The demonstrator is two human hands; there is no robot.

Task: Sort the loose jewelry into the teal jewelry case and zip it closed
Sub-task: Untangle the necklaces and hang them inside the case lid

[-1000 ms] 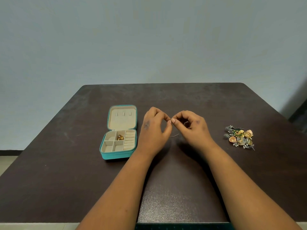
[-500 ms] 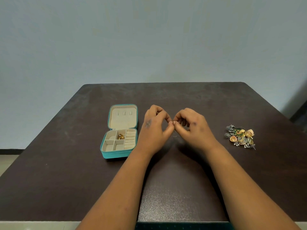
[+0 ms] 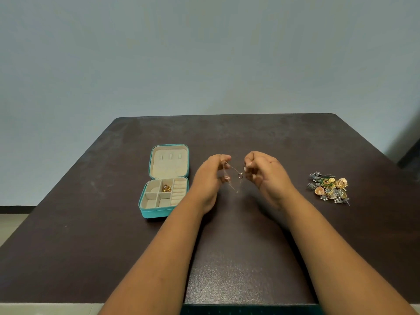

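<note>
The teal jewelry case (image 3: pixel 156 213) lies open on the dark table (image 3: pixel 68 246), left of centre, lid flat behind it. A gold piece (image 3: pixel 166 188) sits in its upper middle compartment; the other compartments look bare. My left hand (image 3: pixel 210 180) and my right hand (image 3: pixel 264 173) hover just right of the case, a little above the table. A thin chain (image 3: pixel 235 171) with a small ring pendant (image 3: pixel 240 175) stretches between them, each hand pinching one end, loose ends dangling. A pile of loose jewelry (image 3: pixel 329 188) lies far to the right.
A pale wall stands behind the table's far edge (image 3: pixel 227 115). The near table edge (image 3: pixel 136 303) runs below my forearms. Bare tabletop separates the case from the jewelry pile, with my hands over it.
My hands, pinched together fingertip to fingertip before, have pulled apart and risen slightly. The chain is now stretched out and visible between them.
</note>
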